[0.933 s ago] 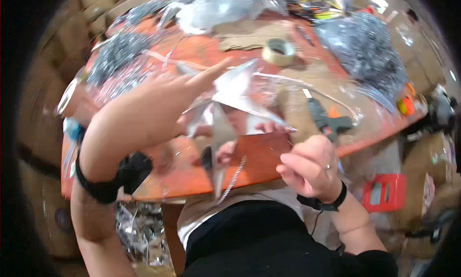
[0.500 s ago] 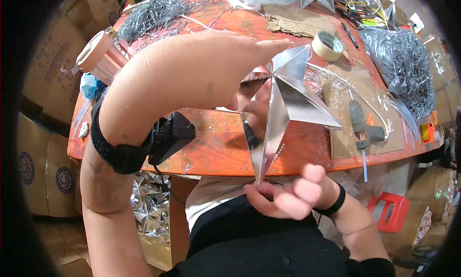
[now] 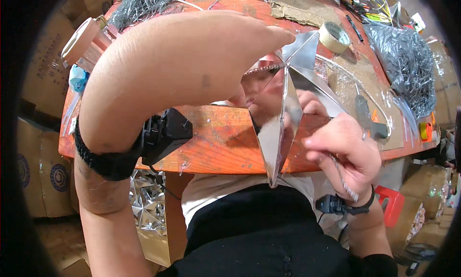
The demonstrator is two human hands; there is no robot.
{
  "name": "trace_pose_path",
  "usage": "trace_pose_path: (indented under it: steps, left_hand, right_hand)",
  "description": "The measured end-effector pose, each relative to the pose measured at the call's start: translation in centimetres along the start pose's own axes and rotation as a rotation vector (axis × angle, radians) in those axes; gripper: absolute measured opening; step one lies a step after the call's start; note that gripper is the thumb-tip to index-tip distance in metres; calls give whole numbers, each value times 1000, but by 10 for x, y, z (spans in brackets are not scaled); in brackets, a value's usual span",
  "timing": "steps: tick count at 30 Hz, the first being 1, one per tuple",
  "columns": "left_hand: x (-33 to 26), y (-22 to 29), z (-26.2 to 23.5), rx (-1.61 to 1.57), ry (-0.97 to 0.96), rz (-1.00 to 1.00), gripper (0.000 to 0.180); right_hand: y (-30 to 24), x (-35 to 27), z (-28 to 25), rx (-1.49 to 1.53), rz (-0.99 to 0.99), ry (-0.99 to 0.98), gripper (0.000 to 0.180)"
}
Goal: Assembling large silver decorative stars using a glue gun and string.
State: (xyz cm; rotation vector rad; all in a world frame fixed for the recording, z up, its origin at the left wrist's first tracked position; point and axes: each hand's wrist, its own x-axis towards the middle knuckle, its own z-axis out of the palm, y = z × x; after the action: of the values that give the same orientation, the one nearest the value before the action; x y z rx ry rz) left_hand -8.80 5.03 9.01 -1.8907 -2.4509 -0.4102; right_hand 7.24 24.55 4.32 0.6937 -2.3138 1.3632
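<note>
My left hand [image 3: 192, 61] reaches over the table and grips a shiny silver star [image 3: 283, 113] by its far left side. The star is folded and mirror-like, and one long point hangs down past the table's near edge. A beaded-looking trim shows along a ridge near my left fingertips, which are partly hidden behind the star. To the right of the star, my right hand [image 3: 348, 145] is closed in a pinch. A thin twisted silver cord [image 3: 342, 173] runs from its fingers down across the palm.
A glue gun [image 3: 363, 111] lies on cardboard at the right, below a tape roll [image 3: 334, 36]. A bag of silver tinsel [image 3: 403, 68] sits beyond. At the left stand a lidded cup [image 3: 85, 44] and, below the table, a box of silver stars [image 3: 146, 200].
My right hand has left the star's lower tip and moved up and right, and the silver cord now shows in it. The star has shifted slightly right in view.
</note>
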Motion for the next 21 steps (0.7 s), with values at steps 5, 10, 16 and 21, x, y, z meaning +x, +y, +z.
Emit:
trace_pose_path:
  steps: [5,10,16,21]
  left_hand:
    - [5,8,-6,29,-124,-144,75]
    - [1,7,-1,63,-56,-108,76]
    - [1,4,-3,-9,-33,-47,77]
    - [11,5,-11,-41,-15,-10,78]
  right_hand:
    - [24,2,11,-242,-159,86,22]
    - [29,4,18,-238,-178,86,25]
    - [25,12,17,-269,-185,52,27]
    - [33,12,19,-202,-175,99,27]
